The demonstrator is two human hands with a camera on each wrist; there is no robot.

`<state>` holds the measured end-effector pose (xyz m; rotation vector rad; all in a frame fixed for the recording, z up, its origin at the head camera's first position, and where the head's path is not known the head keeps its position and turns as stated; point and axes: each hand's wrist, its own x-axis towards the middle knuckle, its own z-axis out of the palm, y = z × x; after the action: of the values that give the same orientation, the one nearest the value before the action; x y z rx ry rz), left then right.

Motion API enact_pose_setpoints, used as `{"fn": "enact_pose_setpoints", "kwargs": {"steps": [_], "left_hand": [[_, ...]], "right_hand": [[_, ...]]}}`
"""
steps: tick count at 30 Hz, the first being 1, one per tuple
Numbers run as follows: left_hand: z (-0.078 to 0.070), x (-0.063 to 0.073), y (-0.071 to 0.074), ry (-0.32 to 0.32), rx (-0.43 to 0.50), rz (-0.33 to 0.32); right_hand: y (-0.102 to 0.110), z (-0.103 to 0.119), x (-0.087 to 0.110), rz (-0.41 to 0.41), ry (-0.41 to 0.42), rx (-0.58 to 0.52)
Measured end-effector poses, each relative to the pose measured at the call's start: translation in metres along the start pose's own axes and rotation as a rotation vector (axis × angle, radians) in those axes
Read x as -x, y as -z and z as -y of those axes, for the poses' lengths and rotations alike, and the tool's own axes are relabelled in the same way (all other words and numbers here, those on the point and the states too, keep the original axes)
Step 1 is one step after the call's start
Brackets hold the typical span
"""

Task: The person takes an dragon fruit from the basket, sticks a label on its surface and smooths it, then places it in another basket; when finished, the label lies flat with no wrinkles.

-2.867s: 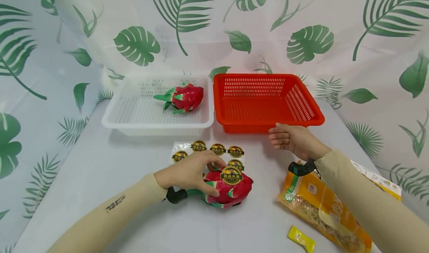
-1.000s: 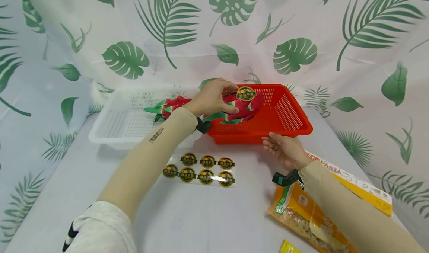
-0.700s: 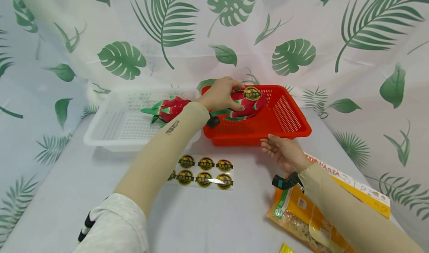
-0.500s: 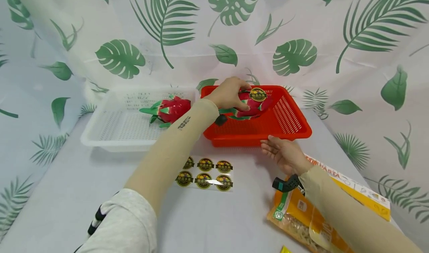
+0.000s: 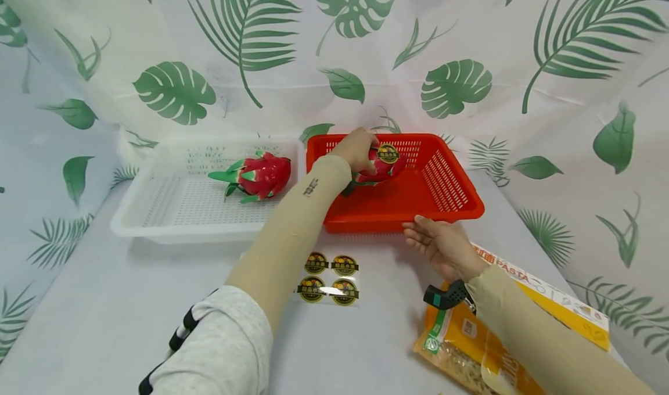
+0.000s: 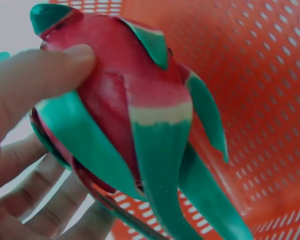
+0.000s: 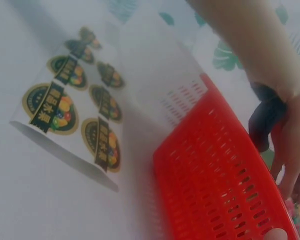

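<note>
My left hand [image 5: 356,151] reaches into the red basket [image 5: 397,223] and grips a dragon fruit [image 5: 377,173] with a round label [image 5: 388,154] on its top. In the left wrist view, the thumb [image 6: 72,65] presses the dragon fruit's [image 6: 107,60] red skin; other fingers curl beneath it, and long green leaves hang toward the basket's mesh. My right hand [image 5: 444,244] stays at the basket's front rim, its fingers loosely curled and holding nothing. Its thumb tip [image 7: 276,234] overlaps the red wall in the right wrist view. A second dragon fruit [image 5: 263,174] lies in the white basket.
The white basket [image 5: 172,232] stands left of the red one. A sheet of round labels [image 5: 326,279] lies in front, partly hidden by the left arm. An orange pasta bag [image 5: 460,348] and a white-and-yellow box [image 5: 569,299] lie right, partly under the right arm.
My left hand has carried the labelled dragon fruit from the table up and over into the red basket, then lower inside it. The right hand has stayed by the rim.
</note>
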<state>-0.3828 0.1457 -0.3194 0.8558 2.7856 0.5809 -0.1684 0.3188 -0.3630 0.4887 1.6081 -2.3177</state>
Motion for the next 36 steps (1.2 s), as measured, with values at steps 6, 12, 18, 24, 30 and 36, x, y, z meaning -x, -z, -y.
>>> {"fn": "enact_pose_setpoints", "kwargs": {"steps": [6, 12, 18, 24, 30, 36], "left_hand": [[0.001, -0.002, -0.008, 0.054, 0.009, 0.030], [0.001, 0.001, -0.012, 0.126, 0.015, 0.040], [-0.002, 0.002, -0.011, 0.162, -0.004, 0.070], [-0.007, 0.005, -0.005, 0.168, -0.011, 0.129], [-0.005, 0.009, 0.002, 0.188, -0.006, 0.143], [-0.003, 0.011, 0.007, 0.108, 0.013, 0.095]], "right_hand": [[0.000, -0.004, 0.000, 0.014, 0.039, 0.015], [-0.001, -0.006, -0.001, 0.015, 0.044, 0.026], [0.001, -0.004, 0.000, 0.022, 0.043, 0.034], [0.003, -0.002, 0.000, 0.029, 0.047, 0.032], [0.002, -0.003, -0.001, 0.042, 0.048, 0.033], [0.005, -0.003, -0.002, 0.044, 0.036, 0.045]]}}
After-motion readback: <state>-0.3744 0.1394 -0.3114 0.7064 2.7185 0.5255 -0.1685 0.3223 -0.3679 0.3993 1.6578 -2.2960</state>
